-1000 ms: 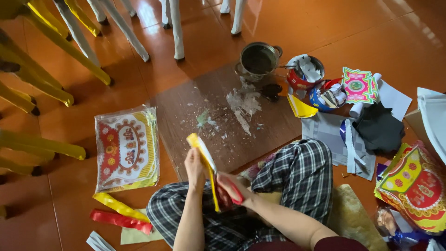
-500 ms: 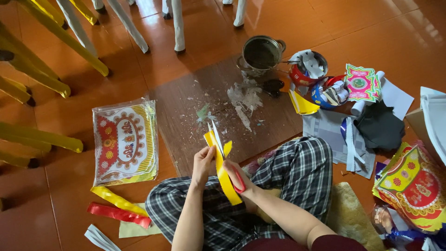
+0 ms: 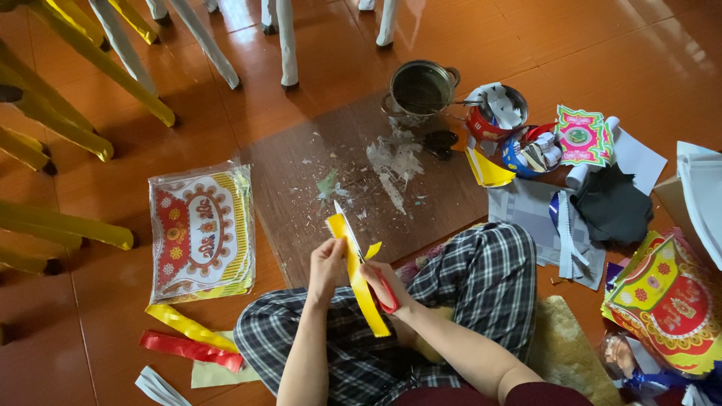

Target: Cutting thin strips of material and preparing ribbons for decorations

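Note:
My left hand [image 3: 327,265] pinches a long yellow paper strip [image 3: 359,286] held upright over my lap. My right hand [image 3: 383,284] grips red-handled scissors [image 3: 355,239], whose blades point up and away and lie along the strip's upper part. A small yellow flap [image 3: 373,249] sticks out to the right of the blades. Below both hands are my legs in checked trousers [image 3: 466,286]. Just beyond them lies a brown board [image 3: 301,173] with paper scraps on it.
A plastic-wrapped stack of patterned paper [image 3: 199,229] lies to the left, with yellow [image 3: 188,325] and red strips [image 3: 192,349] below it. A metal pot [image 3: 421,86], red tins, black cloth [image 3: 613,207] and colourful printed sheets [image 3: 665,301] crowd the right. Chair legs [image 3: 286,41] stand behind.
The yellow strip has swung from hanging folded in my left hand to standing upright, and the scissors have closed in along it. The view has shifted slightly to the right.

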